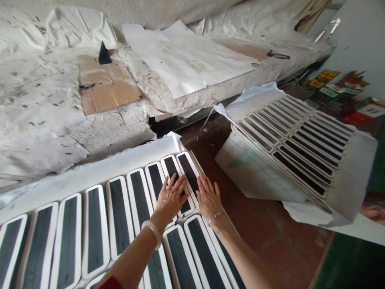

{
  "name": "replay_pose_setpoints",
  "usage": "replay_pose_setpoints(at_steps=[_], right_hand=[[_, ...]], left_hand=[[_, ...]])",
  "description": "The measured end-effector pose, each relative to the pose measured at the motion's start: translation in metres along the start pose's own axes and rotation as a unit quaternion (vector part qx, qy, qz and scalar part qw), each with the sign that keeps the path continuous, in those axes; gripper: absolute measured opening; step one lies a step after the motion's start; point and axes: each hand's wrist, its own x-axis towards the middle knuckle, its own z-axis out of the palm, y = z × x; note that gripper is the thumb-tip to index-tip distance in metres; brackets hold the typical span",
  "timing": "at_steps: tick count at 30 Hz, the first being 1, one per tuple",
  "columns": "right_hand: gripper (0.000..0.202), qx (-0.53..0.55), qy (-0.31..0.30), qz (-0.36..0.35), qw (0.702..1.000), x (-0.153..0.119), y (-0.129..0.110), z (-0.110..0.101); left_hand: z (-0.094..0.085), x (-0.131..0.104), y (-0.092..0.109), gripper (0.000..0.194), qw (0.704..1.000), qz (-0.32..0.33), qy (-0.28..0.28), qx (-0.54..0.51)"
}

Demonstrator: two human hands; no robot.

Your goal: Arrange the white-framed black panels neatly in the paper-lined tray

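Laid open, palms down, near the far right corner of a white-lined box (90, 170): left hand (171, 197) across black oblong panels with rounded white frames (188, 170), right hand (209, 198) along the right edge, fingers extended. Hidden: both palms. Cut off: nearest panels. Too blurred to read: printing on red and yellow cardboard cartons (365, 113) beyond a second, pale-walled box (258, 168).

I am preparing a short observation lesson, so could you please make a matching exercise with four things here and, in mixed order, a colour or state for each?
1. left hand
2. right hand
3. cardboard piece
4. oblong piece between the hands

A. brown
B. white bangle at the wrist
C. dark centre, white rim
D. thin bracelet at the wrist

Pairs: 1-B; 2-D; 3-A; 4-C
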Motion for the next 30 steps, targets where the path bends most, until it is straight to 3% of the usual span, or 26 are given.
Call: replay_pose_setpoints(at_steps=[5,10,15,19,21,25,30], right_hand=[[0.051,-0.03,0.009,0.008,0.999,-0.001,-0.006,0.001],[0.045,-0.003,0.019,0.035,0.999,0.01,-0.007,-0.007],[0.034,0.011,0.029,0.032,0.999,0.066,-0.013,-0.031],[0.053,0.018,0.007,-0.07,0.997,0.124,-0.023,-0.04],[0.052,0.023,-0.019,-0.099,0.995,0.146,-0.029,-0.039],[0.03,0.045,-0.045,-0.085,0.994,0.173,-0.034,-0.038],[0.014,0.129,-0.071,-0.035,0.988,0.195,-0.019,-0.046]], left_hand=[[-0.004,0.004,-0.005,0.049,1.0,0.005,-0.009,0.005],[-0.009,0.024,-0.014,0.043,0.998,0.055,-0.022,-0.005],[-0.009,0.037,-0.034,0.057,0.997,0.079,-0.023,-0.014],[-0.005,0.036,-0.04,0.068,0.998,0.066,-0.016,-0.019],[-0.003,0.035,-0.04,0.072,0.998,0.063,-0.016,-0.024],[-0.002,0.033,-0.041,0.071,0.998,0.056,-0.012,-0.036],[-0.002,0.029,-0.04,0.066,0.998,0.047,-0.003,-0.046]])
